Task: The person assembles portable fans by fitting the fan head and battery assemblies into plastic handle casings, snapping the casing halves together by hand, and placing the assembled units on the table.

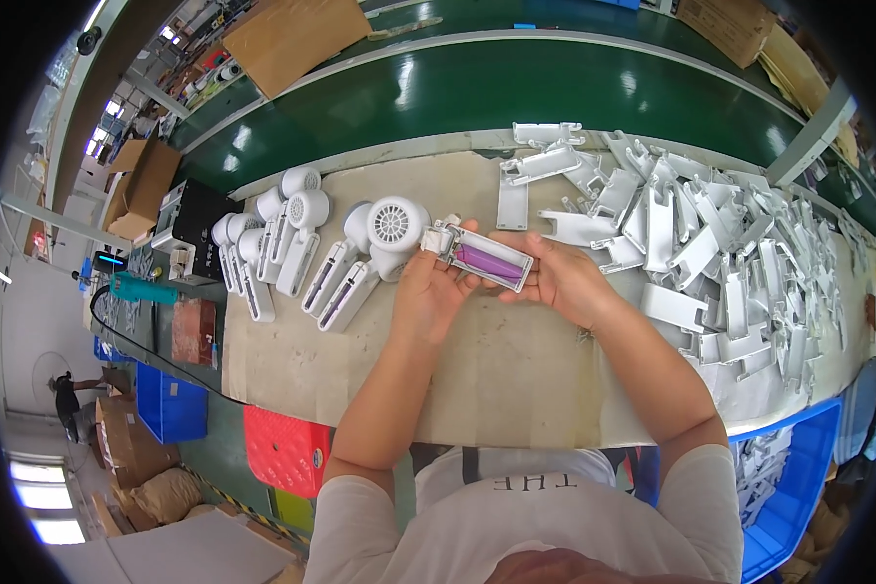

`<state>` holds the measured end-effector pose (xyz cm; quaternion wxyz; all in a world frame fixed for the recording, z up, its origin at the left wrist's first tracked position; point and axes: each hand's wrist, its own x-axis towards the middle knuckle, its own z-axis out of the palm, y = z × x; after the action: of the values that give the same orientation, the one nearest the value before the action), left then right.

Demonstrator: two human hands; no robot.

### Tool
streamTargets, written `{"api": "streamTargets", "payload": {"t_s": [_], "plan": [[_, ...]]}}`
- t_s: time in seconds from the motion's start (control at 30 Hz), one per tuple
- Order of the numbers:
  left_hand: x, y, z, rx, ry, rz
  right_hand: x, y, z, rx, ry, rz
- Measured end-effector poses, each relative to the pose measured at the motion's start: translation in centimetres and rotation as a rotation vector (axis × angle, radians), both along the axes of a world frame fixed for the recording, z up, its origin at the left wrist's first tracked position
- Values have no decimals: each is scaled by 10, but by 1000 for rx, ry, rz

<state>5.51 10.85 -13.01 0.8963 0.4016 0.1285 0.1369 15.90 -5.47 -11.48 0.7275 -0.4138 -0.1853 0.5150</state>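
Note:
Both my hands hold a white handheld fan over the table, its handle point(491, 261) open along the top and a purple battery-like cylinder point(486, 261) lying inside. My left hand point(432, 292) grips the handle near its hinge end, beside the round grilled fan head point(397, 224), which appears joined to it. Around the handle's other end, my right hand point(562, 277) has its fingers curled underneath. Just left of my left hand lie two more fans with open handles point(348, 296). The undersides of the handle and some fingertips are hidden.
More white fans point(301, 209) lie in a group at left. A large heap of white handle shells point(691, 234) covers the table's right. Behind runs a green conveyor belt point(516, 83). A teal electric screwdriver point(144, 289), a red stool point(284, 450) and blue bins point(798, 487) stand around.

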Motion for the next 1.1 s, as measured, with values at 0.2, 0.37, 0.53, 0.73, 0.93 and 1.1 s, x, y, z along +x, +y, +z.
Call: {"api": "streamTargets", "payload": {"t_s": [0.2,0.37,0.53,0.73,0.93,1.1], "plan": [[0,0,0,-33,4,1,1,0,-3,-20,0,-5],[0,-2,3,-41,-3,19,-1,0,1,-25,-15,-13],[-2,-1,5,-28,-23,23,-3,0,4,-47,-39,-22],[-2,-17,5,85,-124,39,-20,-1,8,-116,-1081,-453],[-6,-25,5,128,-149,44,-26,4,9,13,-1536,-600],[-5,-30,9,110,-143,62,-24,5,13,31,-1697,-664]]}}
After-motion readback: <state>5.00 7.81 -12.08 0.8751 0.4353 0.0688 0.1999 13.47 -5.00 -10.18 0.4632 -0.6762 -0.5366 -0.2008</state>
